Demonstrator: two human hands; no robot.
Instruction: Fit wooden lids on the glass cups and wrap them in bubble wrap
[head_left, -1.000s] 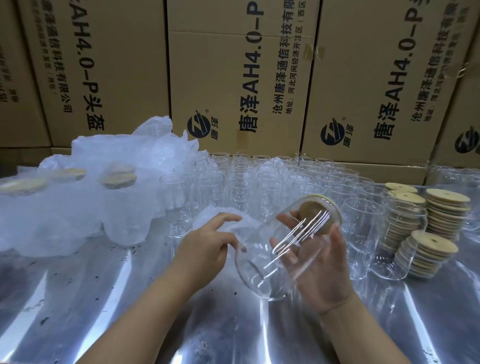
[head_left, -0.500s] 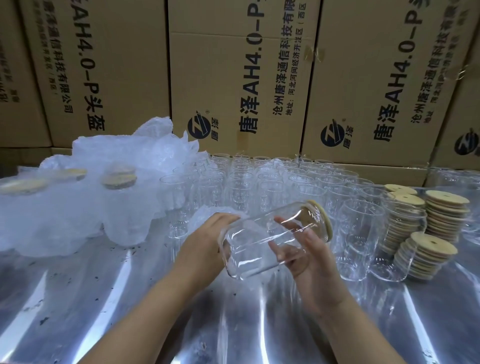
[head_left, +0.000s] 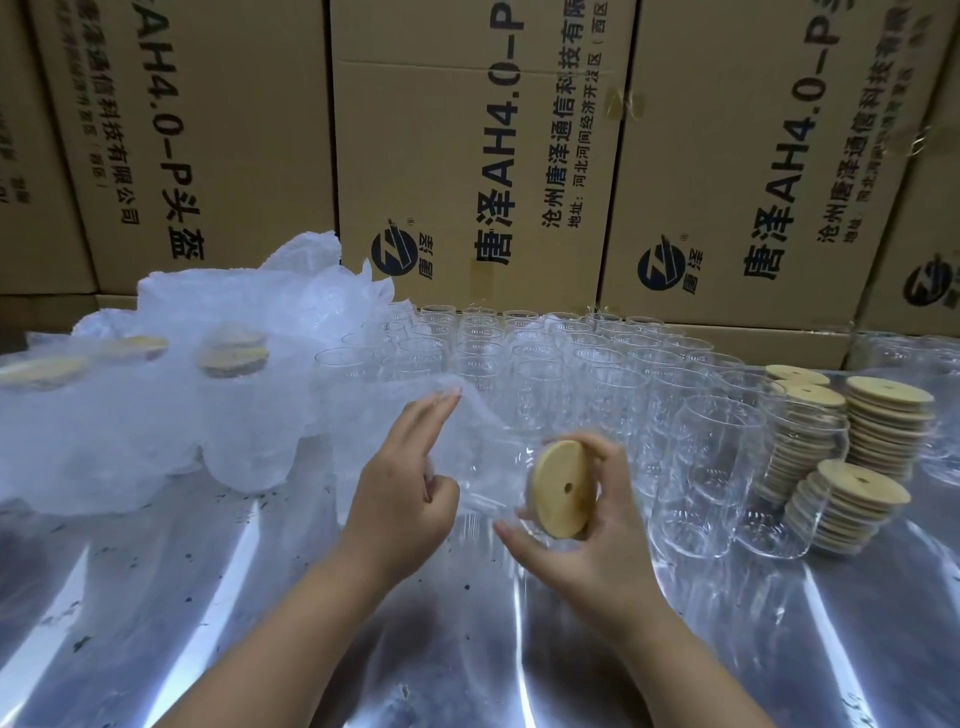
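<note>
My right hand (head_left: 582, 540) grips a clear glass cup (head_left: 493, 478) lying on its side just above the table, with its round wooden lid (head_left: 561, 488) fitted on and turned toward me. My left hand (head_left: 405, 483) pinches the edge of a bubble wrap sheet (head_left: 384, 415) beside the cup's base, two fingers stretched out. The sheet lies over the far end of the cup. Several open glass cups (head_left: 519, 358) stand in rows behind. Stacks of wooden lids (head_left: 883, 431) sit at the right.
Wrapped, lidded cups (head_left: 234, 358) lie in a heap of bubble wrap at the left. Cardboard boxes (head_left: 467, 156) form a wall behind the shiny metal table (head_left: 260, 623). More glass cups (head_left: 701, 467) stand close by my right hand.
The cup has turned so its lid now faces me and it sits lower. My left hand has left the cup's base and taken hold of the bubble wrap sheet.
</note>
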